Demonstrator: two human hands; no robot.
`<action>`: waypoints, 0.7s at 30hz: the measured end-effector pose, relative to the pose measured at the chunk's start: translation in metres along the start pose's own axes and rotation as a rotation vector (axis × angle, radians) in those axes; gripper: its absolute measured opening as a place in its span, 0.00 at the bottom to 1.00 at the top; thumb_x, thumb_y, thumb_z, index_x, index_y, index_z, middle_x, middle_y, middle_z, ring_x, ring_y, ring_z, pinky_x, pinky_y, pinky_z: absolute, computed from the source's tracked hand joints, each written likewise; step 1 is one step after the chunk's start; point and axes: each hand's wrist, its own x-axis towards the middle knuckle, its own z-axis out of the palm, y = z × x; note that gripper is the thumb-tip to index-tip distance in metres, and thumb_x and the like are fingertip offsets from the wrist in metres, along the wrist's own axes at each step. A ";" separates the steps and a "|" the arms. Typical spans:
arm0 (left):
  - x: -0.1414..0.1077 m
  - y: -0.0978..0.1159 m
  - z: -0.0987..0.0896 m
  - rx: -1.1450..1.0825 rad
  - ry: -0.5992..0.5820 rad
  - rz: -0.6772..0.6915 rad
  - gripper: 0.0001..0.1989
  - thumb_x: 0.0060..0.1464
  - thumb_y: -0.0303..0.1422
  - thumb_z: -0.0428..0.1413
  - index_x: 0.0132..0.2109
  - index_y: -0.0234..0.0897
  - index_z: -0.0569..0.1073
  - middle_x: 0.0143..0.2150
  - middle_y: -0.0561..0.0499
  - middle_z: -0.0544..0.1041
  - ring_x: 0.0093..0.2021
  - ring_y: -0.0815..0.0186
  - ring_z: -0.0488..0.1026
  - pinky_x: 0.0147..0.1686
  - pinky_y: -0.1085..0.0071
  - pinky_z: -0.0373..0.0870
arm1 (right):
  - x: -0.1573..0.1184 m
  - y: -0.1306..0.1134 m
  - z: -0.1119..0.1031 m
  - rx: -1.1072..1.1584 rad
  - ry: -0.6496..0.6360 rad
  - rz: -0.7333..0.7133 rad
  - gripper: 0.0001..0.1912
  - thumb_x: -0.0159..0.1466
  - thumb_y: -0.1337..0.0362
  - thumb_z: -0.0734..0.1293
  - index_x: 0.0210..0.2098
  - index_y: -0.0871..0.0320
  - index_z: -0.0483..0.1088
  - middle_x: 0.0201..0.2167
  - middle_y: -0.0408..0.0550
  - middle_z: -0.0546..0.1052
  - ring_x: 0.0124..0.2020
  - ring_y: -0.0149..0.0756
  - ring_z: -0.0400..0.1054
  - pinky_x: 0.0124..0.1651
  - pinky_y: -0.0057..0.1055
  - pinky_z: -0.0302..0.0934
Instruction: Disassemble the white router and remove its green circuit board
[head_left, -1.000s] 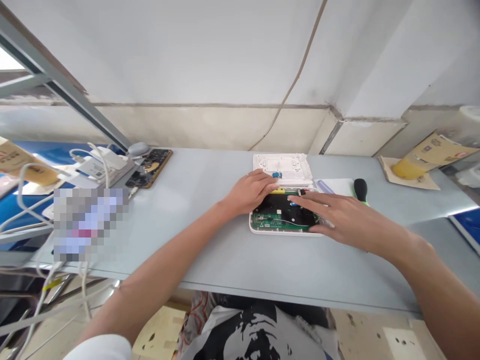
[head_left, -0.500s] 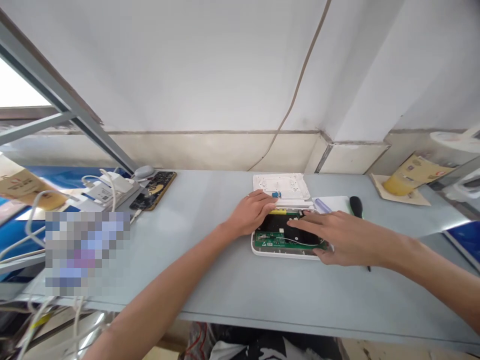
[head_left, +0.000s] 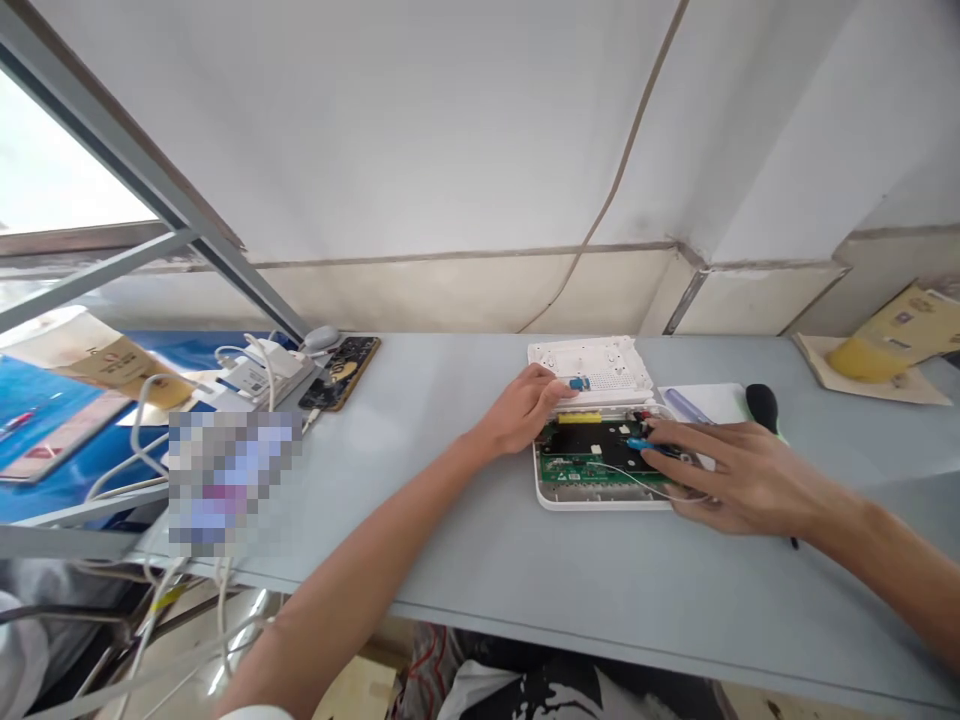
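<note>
An opened white plastic housing (head_left: 600, 500) lies on the grey table (head_left: 450, 520), holding a green circuit board (head_left: 592, 465) with a black panel and a yellow part (head_left: 579, 418). A thin white wire crosses the board. My right hand (head_left: 742, 480) lies over the board's right side, its fingertips pinching a small blue connector (head_left: 645, 445). My left hand (head_left: 525, 410) rests with its fingers apart on the edge of a white cover (head_left: 589, 360), close to a blue clip (head_left: 578, 383) on that cover.
A black-handled screwdriver (head_left: 763, 405) and a white paper with a blue pen (head_left: 686, 405) lie right of the housing. A phone (head_left: 339, 372) and a power strip (head_left: 259, 378) with white cables sit at the left. A yellow packet (head_left: 874, 355) lies far right.
The view has shifted and tilted. My right hand has drawn rightward, and a blue connector now shows at its fingertips. My left hand stays by the cover.
</note>
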 end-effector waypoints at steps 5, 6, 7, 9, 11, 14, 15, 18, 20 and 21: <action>0.002 0.000 -0.003 0.008 0.020 0.003 0.42 0.73 0.57 0.30 0.56 0.37 0.82 0.50 0.42 0.80 0.58 0.55 0.73 0.63 0.56 0.71 | 0.001 -0.009 -0.009 -0.110 0.086 -0.137 0.22 0.68 0.77 0.67 0.61 0.65 0.70 0.56 0.61 0.81 0.59 0.46 0.77 0.43 0.33 0.79; 0.002 -0.001 -0.003 0.015 0.015 0.010 0.42 0.73 0.57 0.30 0.55 0.37 0.82 0.50 0.42 0.80 0.58 0.55 0.73 0.62 0.55 0.71 | 0.002 -0.010 -0.009 -0.089 0.100 -0.135 0.24 0.68 0.79 0.66 0.63 0.66 0.69 0.56 0.61 0.81 0.60 0.46 0.77 0.45 0.33 0.80; 0.003 -0.001 -0.004 0.027 0.006 0.022 0.42 0.74 0.57 0.30 0.54 0.37 0.82 0.50 0.42 0.81 0.58 0.55 0.73 0.61 0.55 0.71 | 0.002 -0.011 -0.008 -0.066 0.115 -0.126 0.25 0.68 0.79 0.66 0.64 0.66 0.68 0.55 0.60 0.81 0.59 0.45 0.77 0.47 0.34 0.80; 0.004 0.000 -0.006 0.064 -0.017 0.053 0.41 0.74 0.56 0.30 0.52 0.36 0.82 0.50 0.42 0.81 0.57 0.55 0.73 0.60 0.55 0.72 | 0.002 -0.011 -0.005 -0.028 0.161 -0.101 0.28 0.68 0.79 0.66 0.67 0.64 0.65 0.54 0.58 0.83 0.55 0.44 0.79 0.48 0.35 0.81; 0.005 0.001 -0.008 0.112 -0.046 0.078 0.39 0.75 0.54 0.31 0.52 0.36 0.82 0.52 0.42 0.81 0.57 0.55 0.73 0.59 0.55 0.72 | 0.000 -0.011 -0.001 0.001 0.212 -0.066 0.30 0.69 0.79 0.66 0.68 0.60 0.64 0.50 0.54 0.84 0.50 0.42 0.82 0.46 0.35 0.82; 0.007 0.002 -0.012 0.210 -0.112 0.112 0.36 0.76 0.50 0.32 0.56 0.35 0.80 0.56 0.42 0.81 0.58 0.54 0.71 0.61 0.53 0.70 | -0.003 -0.009 0.001 0.041 0.239 -0.029 0.31 0.68 0.78 0.68 0.68 0.56 0.64 0.45 0.50 0.85 0.43 0.41 0.83 0.43 0.35 0.82; 0.008 0.001 -0.013 0.252 -0.138 0.123 0.35 0.76 0.49 0.33 0.58 0.34 0.79 0.57 0.42 0.80 0.59 0.53 0.70 0.62 0.51 0.69 | -0.003 -0.010 0.000 0.059 0.231 -0.020 0.31 0.68 0.78 0.68 0.68 0.57 0.64 0.45 0.50 0.85 0.42 0.40 0.83 0.42 0.35 0.82; 0.009 -0.003 -0.015 0.360 -0.202 0.143 0.34 0.76 0.47 0.33 0.63 0.34 0.77 0.63 0.41 0.78 0.63 0.49 0.67 0.64 0.46 0.66 | -0.002 -0.012 -0.004 0.113 0.201 0.000 0.27 0.67 0.78 0.68 0.64 0.59 0.67 0.44 0.50 0.85 0.40 0.39 0.82 0.42 0.35 0.81; 0.009 -0.005 -0.015 0.389 -0.215 0.152 0.34 0.76 0.47 0.33 0.66 0.36 0.75 0.65 0.41 0.76 0.65 0.48 0.66 0.64 0.45 0.66 | -0.001 -0.015 -0.008 0.138 0.185 0.012 0.23 0.67 0.78 0.68 0.60 0.57 0.71 0.43 0.49 0.85 0.40 0.39 0.82 0.43 0.35 0.80; 0.009 -0.006 -0.015 0.393 -0.217 0.157 0.33 0.76 0.47 0.33 0.67 0.37 0.75 0.65 0.42 0.76 0.65 0.48 0.66 0.64 0.46 0.67 | -0.001 -0.016 -0.010 0.147 0.166 0.018 0.21 0.67 0.77 0.68 0.58 0.56 0.73 0.43 0.49 0.84 0.41 0.39 0.82 0.44 0.35 0.80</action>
